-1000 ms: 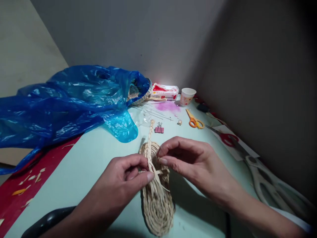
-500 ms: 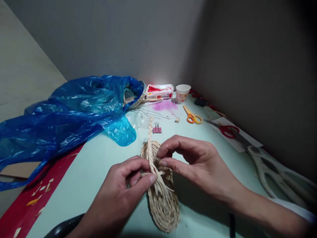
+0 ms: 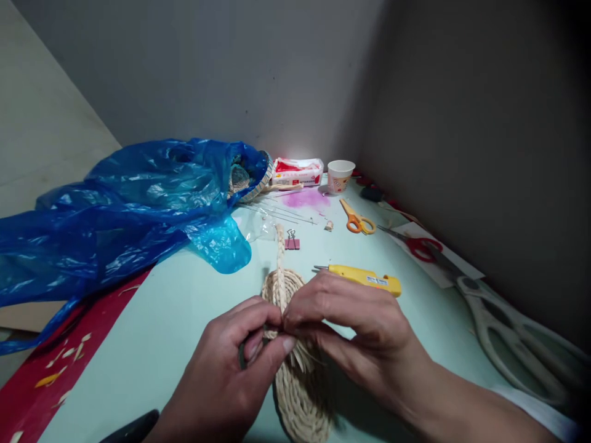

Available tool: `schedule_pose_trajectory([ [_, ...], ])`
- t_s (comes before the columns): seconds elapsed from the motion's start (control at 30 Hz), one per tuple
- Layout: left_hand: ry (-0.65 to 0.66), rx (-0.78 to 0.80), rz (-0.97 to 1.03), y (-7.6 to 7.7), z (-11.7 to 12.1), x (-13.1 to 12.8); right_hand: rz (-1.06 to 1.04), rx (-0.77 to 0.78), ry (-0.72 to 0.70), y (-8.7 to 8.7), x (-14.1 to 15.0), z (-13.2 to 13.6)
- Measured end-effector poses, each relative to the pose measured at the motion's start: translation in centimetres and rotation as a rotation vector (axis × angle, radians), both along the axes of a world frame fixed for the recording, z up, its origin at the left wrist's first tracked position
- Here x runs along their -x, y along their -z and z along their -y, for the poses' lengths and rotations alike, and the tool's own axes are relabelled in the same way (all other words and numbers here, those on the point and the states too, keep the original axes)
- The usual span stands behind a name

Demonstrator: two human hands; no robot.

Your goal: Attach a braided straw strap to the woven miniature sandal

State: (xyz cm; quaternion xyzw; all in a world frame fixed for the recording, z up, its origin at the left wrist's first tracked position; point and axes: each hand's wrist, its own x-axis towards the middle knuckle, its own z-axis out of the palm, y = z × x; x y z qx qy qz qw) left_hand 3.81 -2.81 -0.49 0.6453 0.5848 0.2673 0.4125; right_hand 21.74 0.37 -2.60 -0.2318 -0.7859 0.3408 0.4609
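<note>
A braided straw strap [image 3: 281, 264] runs lengthwise over a woven straw sole [image 3: 300, 400], its loose strands hanging down near the middle. My left hand [image 3: 231, 357] pinches the strap from the left between thumb and forefinger. From the right, my right hand [image 3: 355, 332] is closed at the same spot, its fingertips against the strap beside the left ones. The fingers hide exactly what the right fingertips grip. Just beyond my right hand lies a yellow-handled tool [image 3: 364, 277] with a thin metal tip, partly covered by the hand.
A pink binder clip [image 3: 292, 241], orange scissors [image 3: 355, 216], red-handled scissors [image 3: 422, 246] and large grey scissors [image 3: 489, 326] lie on the pale table. At the back stand a paper cup [image 3: 340, 176] and a red-and-white packet [image 3: 298, 172]. A blue plastic bag [image 3: 152, 191] spreads across the left.
My right hand has moved left and slightly down, closing against the strap beside my left hand. The yellow tool behind it has come into view. My left hand keeps its pinch.
</note>
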Motion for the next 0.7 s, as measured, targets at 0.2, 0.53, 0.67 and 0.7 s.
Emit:
schedule_pose_trajectory([
  [0.2,0.027,-0.037,-0.006,0.6,0.09,0.02,-0.029,0.008,0.004,0.32,0.3,0.21],
  [0.53,0.0,-0.051,0.108,0.76,0.17,0.24,-0.044,0.009,0.066,-0.04,0.52,0.43],
  [0.67,0.007,-0.024,0.141,0.96,0.04,0.4,-0.013,0.034,0.036,0.25,0.39,0.47],
  [0.7,0.015,-0.019,0.144,1.04,0.0,0.45,0.003,0.056,0.034,0.27,0.34,0.49],
])
